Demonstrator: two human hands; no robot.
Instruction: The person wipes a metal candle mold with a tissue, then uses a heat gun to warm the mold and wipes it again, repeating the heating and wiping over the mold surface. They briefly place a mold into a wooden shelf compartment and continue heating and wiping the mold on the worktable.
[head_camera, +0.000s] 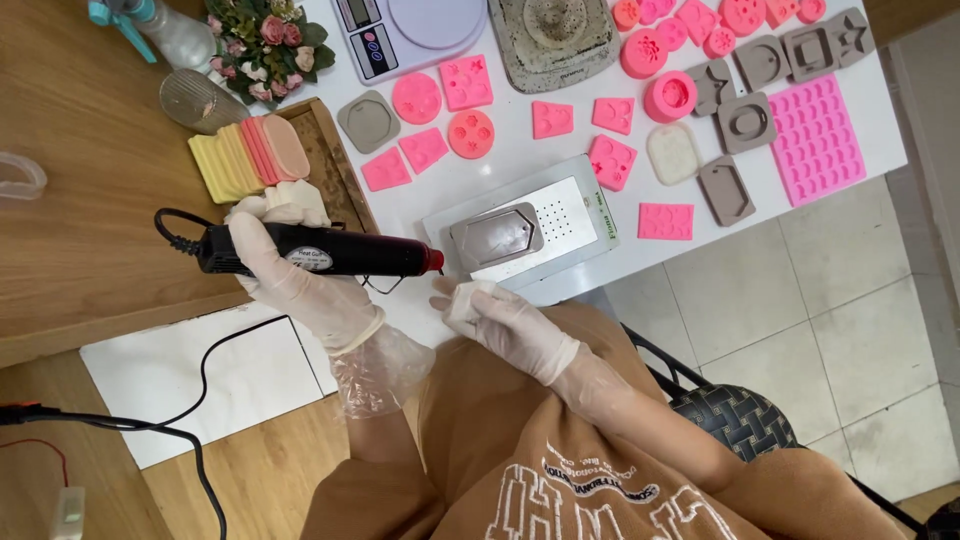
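Our gloved left hand (285, 262) is closed around the black heat gun (320, 250), held level with its red nozzle pointing toward the right hand. Our gloved right hand (500, 318) pinches a small white wad (465, 298) between its fingertips, just below the nozzle tip. Just beyond the right hand, a grey mould (497, 236) sits on a white tray (585, 205) at the edge of the desk (640, 255). Beyond the left hand lies a stack of yellow and pink sponges (250, 155). Farther past the right hand, pink moulds (815, 140) are scattered.
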